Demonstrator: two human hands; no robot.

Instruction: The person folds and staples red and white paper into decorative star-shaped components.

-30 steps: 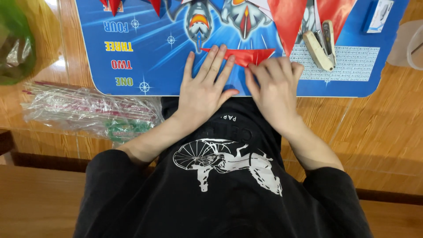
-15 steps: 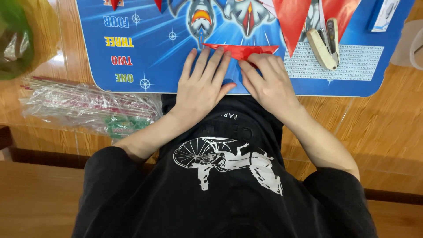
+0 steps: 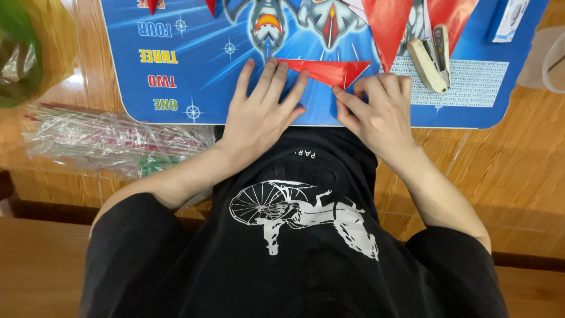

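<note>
A red folded paper (image 3: 327, 71) lies on a blue printed board (image 3: 194, 53) in front of me. My left hand (image 3: 263, 109) rests flat on the board, fingers spread, with its fingertips pressing the paper's left end. My right hand (image 3: 376, 109) is beside it, its thumb and forefinger pinching the paper's lower right edge near the pointed tip. Part of the paper is hidden under both hands.
Larger red paper triangles (image 3: 388, 23) lie at the board's far side. A beige stapler (image 3: 431, 56) sits right of them. A clear plastic bag of thin sticks (image 3: 112, 140) lies on the wooden floor at left, and a green bag (image 3: 17, 53) at far left.
Both hands have slid apart along the red paper. More of its folded strip shows between them, and the right hand has drawn back toward its lower right edge.
</note>
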